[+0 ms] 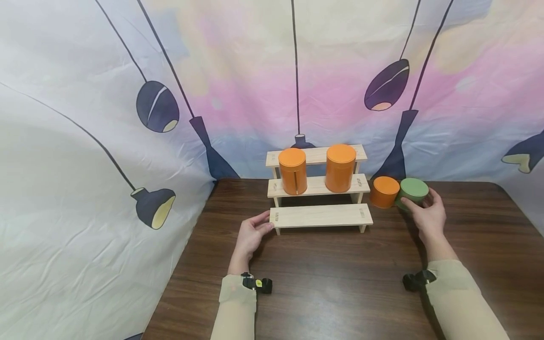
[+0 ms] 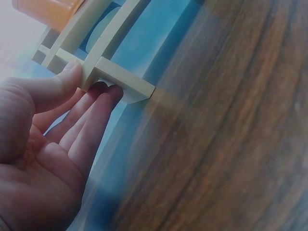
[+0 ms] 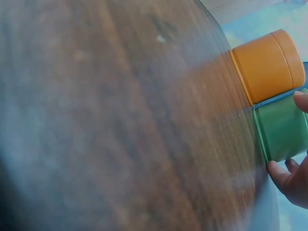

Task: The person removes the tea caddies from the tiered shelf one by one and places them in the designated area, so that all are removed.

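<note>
At the left end of a three-step wooden rack (image 1: 320, 216), my left hand (image 1: 250, 238) pinches the lowest board, thumb on top and fingers beneath, as the left wrist view shows. My right hand (image 1: 431, 219) grips a short green tin (image 1: 414, 187) from its right side. Touching or nearly touching that tin on its left is a short orange tin (image 3: 269, 65), and both stand upright on the table to the right of the rack. Two taller orange tins (image 1: 293, 172) (image 1: 340, 170) stand apart on the middle step.
The dark wood-grain table (image 1: 331, 288) extends in front of the rack and to both sides. Behind it hangs a cloth backdrop (image 1: 255, 85) printed with lamps, close to the table's back edge. A black strap camera (image 1: 257, 283) sits on the left wrist, another (image 1: 418, 280) on the right.
</note>
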`<action>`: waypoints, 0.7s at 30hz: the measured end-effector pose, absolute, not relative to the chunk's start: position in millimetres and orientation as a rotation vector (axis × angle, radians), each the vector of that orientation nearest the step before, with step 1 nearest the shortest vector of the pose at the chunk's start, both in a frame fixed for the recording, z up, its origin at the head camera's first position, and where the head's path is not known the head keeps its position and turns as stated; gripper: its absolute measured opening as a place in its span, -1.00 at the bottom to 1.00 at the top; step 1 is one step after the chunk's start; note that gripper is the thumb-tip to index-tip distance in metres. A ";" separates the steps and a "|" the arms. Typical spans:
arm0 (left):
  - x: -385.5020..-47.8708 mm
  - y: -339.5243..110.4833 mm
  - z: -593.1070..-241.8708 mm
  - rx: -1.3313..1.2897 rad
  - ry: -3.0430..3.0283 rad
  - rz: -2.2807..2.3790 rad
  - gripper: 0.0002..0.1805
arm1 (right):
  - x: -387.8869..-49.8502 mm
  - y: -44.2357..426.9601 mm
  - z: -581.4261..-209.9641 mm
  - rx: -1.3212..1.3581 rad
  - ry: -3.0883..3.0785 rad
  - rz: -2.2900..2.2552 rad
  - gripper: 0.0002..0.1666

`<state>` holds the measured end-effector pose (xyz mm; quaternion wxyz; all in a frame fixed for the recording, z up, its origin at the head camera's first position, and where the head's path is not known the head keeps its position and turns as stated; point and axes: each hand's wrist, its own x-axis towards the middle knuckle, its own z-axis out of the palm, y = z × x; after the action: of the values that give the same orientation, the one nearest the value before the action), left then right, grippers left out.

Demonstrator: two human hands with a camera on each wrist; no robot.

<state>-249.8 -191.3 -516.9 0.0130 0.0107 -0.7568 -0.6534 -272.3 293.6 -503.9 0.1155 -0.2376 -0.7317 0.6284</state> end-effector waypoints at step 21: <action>-248.9 -191.0 -516.9 0.042 -2.367 -2.006 -0.52 | -262.3 289.4 -493.2 -0.713 -1.989 1.992 0.04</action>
<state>-248.9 -191.0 -516.9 0.0192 0.0134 -0.7627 -0.6463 -262.3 289.4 -493.2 0.1185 -0.2439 -0.6801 0.6811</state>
